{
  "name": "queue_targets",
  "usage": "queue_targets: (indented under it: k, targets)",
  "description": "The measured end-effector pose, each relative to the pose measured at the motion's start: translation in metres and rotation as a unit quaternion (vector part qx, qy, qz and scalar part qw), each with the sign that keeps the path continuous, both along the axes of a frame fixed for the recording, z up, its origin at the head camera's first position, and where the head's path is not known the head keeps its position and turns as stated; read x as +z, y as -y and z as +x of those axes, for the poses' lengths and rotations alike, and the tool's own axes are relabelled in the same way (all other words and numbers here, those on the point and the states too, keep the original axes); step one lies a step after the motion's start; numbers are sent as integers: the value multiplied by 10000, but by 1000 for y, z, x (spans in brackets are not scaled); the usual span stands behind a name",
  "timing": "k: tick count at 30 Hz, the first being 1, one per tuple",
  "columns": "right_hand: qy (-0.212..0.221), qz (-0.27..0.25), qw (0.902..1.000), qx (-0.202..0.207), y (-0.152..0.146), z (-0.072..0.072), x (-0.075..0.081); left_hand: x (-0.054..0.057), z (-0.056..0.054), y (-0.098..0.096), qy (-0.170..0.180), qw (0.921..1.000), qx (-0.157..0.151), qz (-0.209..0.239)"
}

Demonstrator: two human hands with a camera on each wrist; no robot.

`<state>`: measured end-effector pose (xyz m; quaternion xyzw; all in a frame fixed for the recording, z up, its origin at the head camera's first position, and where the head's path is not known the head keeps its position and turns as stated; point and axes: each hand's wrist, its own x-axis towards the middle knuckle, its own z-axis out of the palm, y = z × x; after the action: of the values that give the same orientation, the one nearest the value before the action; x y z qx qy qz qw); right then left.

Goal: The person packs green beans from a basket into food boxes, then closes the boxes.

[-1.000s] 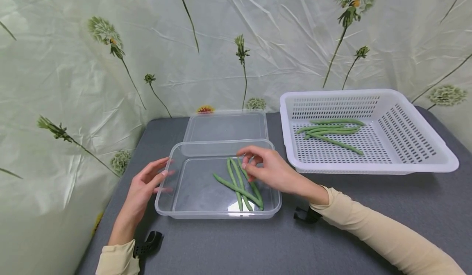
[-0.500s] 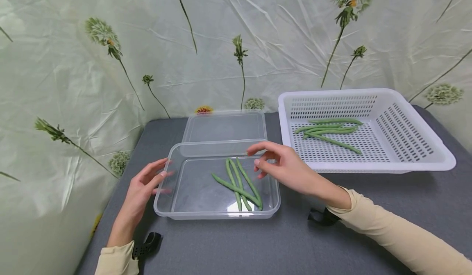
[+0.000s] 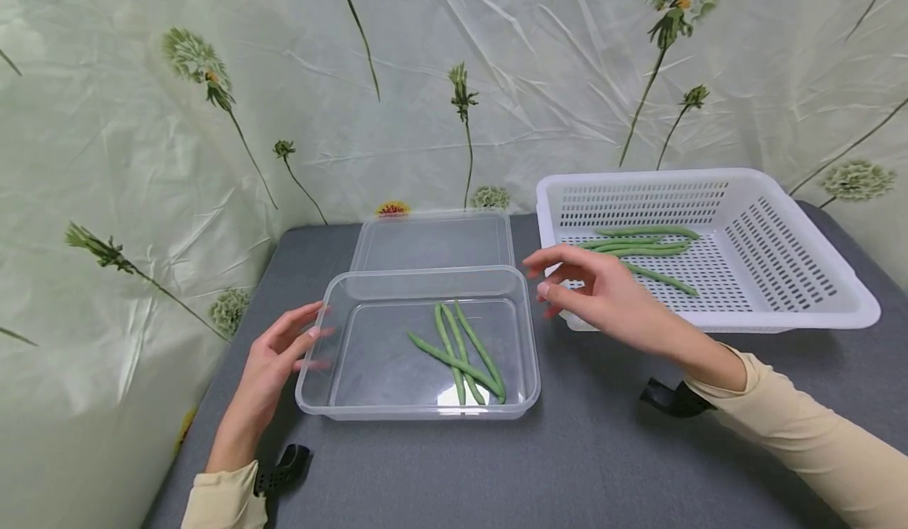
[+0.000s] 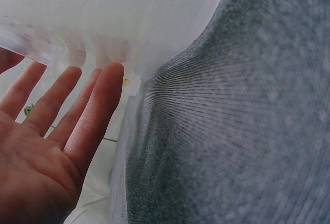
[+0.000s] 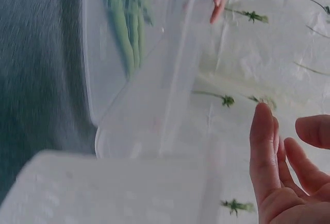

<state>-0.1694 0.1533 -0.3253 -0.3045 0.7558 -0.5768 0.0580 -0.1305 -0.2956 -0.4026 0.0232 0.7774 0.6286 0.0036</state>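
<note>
My left hand (image 3: 269, 367) touches the left wall of a clear plastic container (image 3: 418, 413) with its fingers fairly straight. In the left wrist view, the fingertips of that hand (image 4: 56, 147) meet the translucent wall. Several green beans (image 3: 454, 362) lie crossed in the right half of the container. Nothing is held in my right hand (image 3: 610, 300), which hovers in front of the left corner of a white perforated basket (image 3: 709, 322), fingers loosely bent. More green beans (image 3: 660, 278) lie on the basket's floor, partly hidden behind this hand.
Behind the container lies a clear plastic lid (image 3: 433, 244). A grey cloth (image 3: 454, 474) covers the table, and a flower-printed sheet (image 3: 397, 150) hangs at the back. The basket stands at the right, close to the container.
My right hand has moved out of the container and rightward to the basket's corner, leaving a green bean among the others. The left hand stays at the container's wall.
</note>
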Motion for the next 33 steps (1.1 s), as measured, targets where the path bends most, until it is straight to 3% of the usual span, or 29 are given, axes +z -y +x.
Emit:
queue_targets:
  k: [4,11,18,22,27,33]
  targets:
    - [-175,90,9998,-47,-13,-4,6,0,0,0,17,10000,-19,-10]
    - [-749,890,9926,-353,-38,-11,16,-1,0,0,11,10000,-27,-68]
    - [-931,1453,9848,-193,-65,-15,23,0,0,0,25,10000,-36,-8]
    - [-1169,1928,9742,-103,-80,-17,30,0,0,-1,19,10000,-40,-17]
    - [-1212,2269,9663,60,-96,-27,37,1,1,-1,16,10000,-29,-34]
    - [-943,2622,9599,297,-109,-47,41,0,1,-1,-13,9999,-16,-125]
